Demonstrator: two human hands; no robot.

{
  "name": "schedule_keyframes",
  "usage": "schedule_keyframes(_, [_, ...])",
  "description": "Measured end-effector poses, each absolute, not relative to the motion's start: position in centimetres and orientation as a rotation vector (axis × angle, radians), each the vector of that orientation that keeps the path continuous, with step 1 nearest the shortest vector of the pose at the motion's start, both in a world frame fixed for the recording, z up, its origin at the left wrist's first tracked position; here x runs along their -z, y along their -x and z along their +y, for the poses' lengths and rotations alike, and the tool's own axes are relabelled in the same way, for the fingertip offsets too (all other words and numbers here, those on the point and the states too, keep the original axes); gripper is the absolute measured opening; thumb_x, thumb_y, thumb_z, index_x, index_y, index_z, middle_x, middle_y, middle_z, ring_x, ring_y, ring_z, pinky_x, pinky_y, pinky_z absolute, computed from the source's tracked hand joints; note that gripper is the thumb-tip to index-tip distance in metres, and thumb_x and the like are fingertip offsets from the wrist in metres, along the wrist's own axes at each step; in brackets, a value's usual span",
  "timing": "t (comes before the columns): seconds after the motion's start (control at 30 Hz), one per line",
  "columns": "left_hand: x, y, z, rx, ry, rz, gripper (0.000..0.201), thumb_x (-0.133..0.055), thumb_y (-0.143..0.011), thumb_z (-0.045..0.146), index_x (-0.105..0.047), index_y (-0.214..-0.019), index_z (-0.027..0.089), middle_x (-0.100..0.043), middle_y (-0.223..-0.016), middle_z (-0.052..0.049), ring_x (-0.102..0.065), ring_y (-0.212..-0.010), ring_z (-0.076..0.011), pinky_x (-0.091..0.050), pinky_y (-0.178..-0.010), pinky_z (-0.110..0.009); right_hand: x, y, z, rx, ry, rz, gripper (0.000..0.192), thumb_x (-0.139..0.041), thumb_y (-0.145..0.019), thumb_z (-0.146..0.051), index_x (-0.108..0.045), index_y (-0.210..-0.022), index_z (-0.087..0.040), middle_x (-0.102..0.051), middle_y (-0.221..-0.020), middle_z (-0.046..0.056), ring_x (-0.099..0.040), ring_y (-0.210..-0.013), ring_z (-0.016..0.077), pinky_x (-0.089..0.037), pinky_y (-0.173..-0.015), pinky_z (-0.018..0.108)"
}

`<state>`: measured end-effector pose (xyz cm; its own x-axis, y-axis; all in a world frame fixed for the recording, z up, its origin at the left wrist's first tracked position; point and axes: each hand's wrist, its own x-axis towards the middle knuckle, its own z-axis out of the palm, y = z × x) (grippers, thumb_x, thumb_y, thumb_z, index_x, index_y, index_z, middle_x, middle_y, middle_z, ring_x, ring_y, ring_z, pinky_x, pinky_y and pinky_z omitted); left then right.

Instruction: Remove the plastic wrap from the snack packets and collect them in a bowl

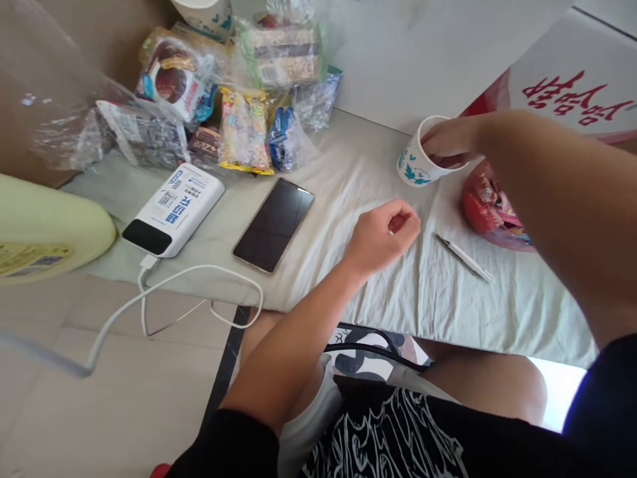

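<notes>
The right hand (448,143) has its fingers dipped inside a tilted paper cup (418,166) on the sheet (348,172), pinning the rim so it stays tipped. The left hand (383,236) rests just in front, curled shut, holding nothing I can make out. A pen (465,259) lies beside it. The power bank (174,209) bears blue Chinese print; the box (572,79) red characters.

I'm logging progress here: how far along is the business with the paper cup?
Done: the paper cup is tilted on the cloth-covered table, the right hand gripping its rim, fingers inside. In hand: the left hand is curled around something small and red. Left: the white pen lies untouched; the cup's contents are hidden.
</notes>
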<state>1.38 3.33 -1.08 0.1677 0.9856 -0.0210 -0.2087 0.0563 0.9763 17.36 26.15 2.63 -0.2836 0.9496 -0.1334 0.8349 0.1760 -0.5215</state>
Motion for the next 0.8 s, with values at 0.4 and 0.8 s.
schedule_keyframes(0.4, [0.9, -0.3, 3.2, -0.773, -1.465, 1.272, 0.012, -0.053, -0.090, 0.029, -0.057, -0.080, 0.023, -0.070, -0.083, 0.000, -0.062, -0.075, -0.0178, -0.040, -0.068, -0.032, -4.1, 0.5, 19.2, -0.139, 1.292, -2.784, 0.057, -0.069, -0.079, -0.006, -0.064, -0.129, -0.034, -0.073, -0.134, 0.003, -0.073, -0.114, 0.0313, -0.061, -0.093, 0.049])
schedule_keyframes(0.8, [0.8, -0.8, 3.2, -0.675, -1.623, 1.305, 0.019, -0.053, -0.096, 0.032, -0.067, -0.089, 0.022, -0.079, -0.094, -0.004, -0.074, -0.085, -0.0250, -0.049, -0.070, -0.034, 0.3, -1.3, 19.7, 0.158, 1.192, -2.782, 0.040, -0.084, -0.072, -0.028, -0.063, -0.105, -0.025, -0.066, -0.124, 0.013, -0.062, -0.114, 0.0346, -0.055, -0.090, 0.049])
